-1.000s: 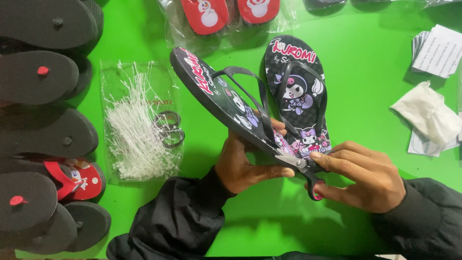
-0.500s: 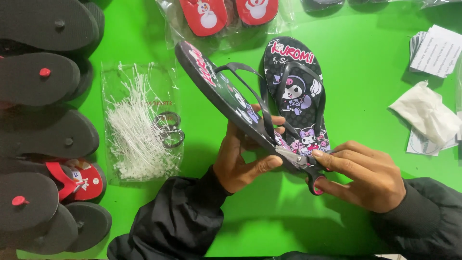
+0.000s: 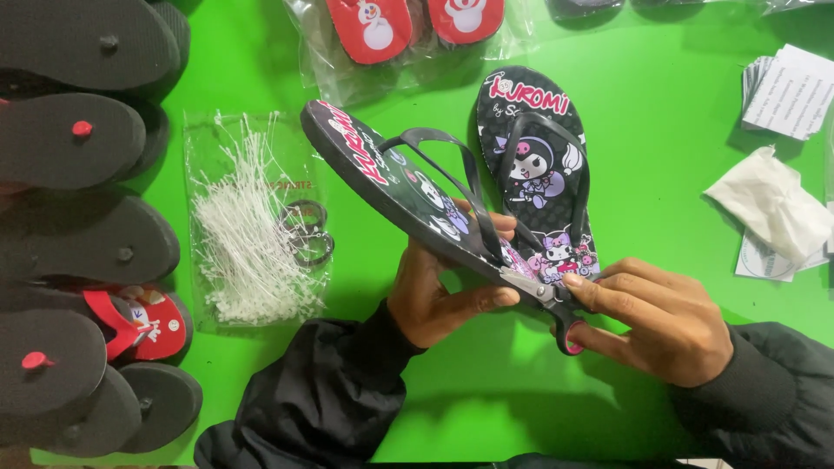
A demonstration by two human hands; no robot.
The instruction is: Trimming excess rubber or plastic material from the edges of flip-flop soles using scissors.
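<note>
My left hand [image 3: 439,291] grips a black flip-flop [image 3: 382,178] with a cartoon print, holding it tilted on edge above the green table. My right hand [image 3: 660,317] holds small scissors [image 3: 547,300] with a pink-edged handle; the blades touch the heel end of the held flip-flop. A matching black flip-flop [image 3: 539,169] lies flat on the table just behind, strap up.
A clear bag of white plastic tag pins [image 3: 248,234] lies to the left. Stacks of black-soled flip-flops [image 3: 78,226] line the left edge. Bagged red flip-flops [image 3: 408,22] sit at the top. Papers [image 3: 795,87] and a crumpled white bag [image 3: 773,208] lie at right.
The held flip-flop has shifted slightly; both hands stay at its heel end with the scissors.
</note>
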